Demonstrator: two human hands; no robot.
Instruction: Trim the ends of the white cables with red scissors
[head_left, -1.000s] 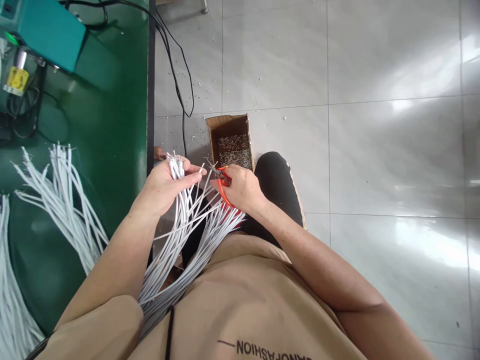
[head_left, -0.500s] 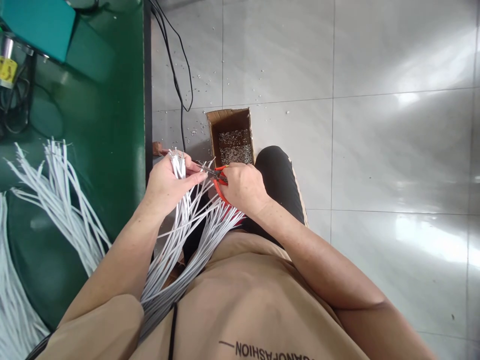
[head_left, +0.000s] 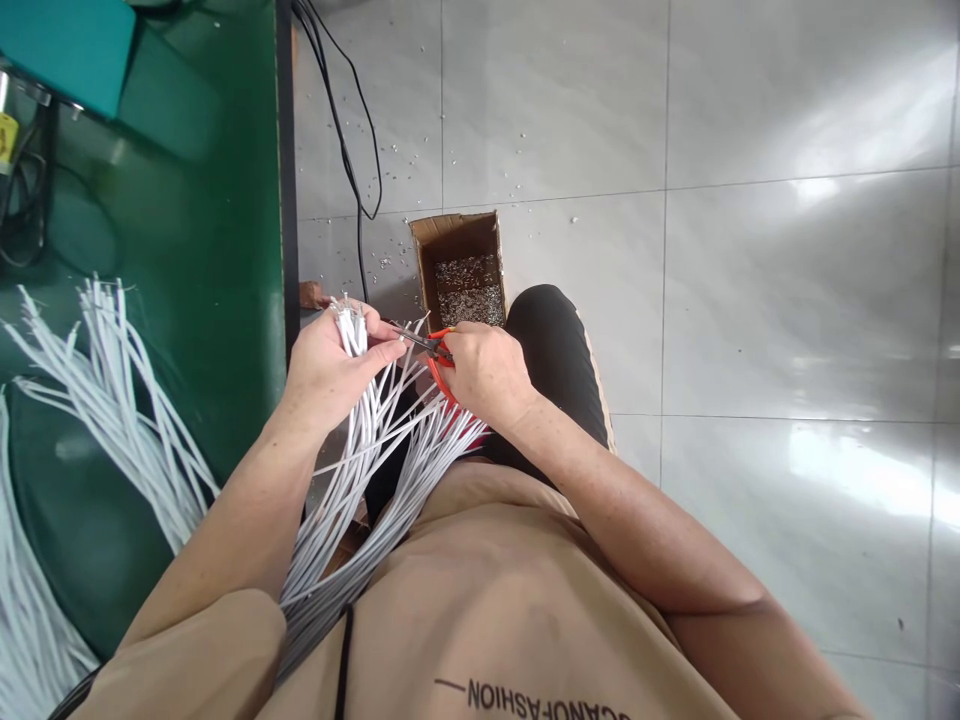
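My left hand [head_left: 330, 365] is closed around a bundle of white wires [head_left: 363, 405], whose ends stick up above the fingers. In my right hand [head_left: 487, 370] is a pair of wire cutters [head_left: 435, 347] with orange-red handles. The jaws point left and reach to my left thumb and fingertips, by the end of a wire; whether they are closed on it I cannot tell. More loose white wires [head_left: 427, 465] lie across my lap below both hands, their ends fanned out under the right hand.
An open cardboard box [head_left: 459, 245] on the floor holds many small clippings, with more scattered around it. Black cables [head_left: 346, 150] hang beside the green table [head_left: 202, 250]. On the table lie other white wire bundles [head_left: 127, 400] and a teal box [head_left: 67, 50].
The view has shifted slightly, so the table sits a little further left. Both hands keep almost the same pose, the cutters still at the left fingertips.
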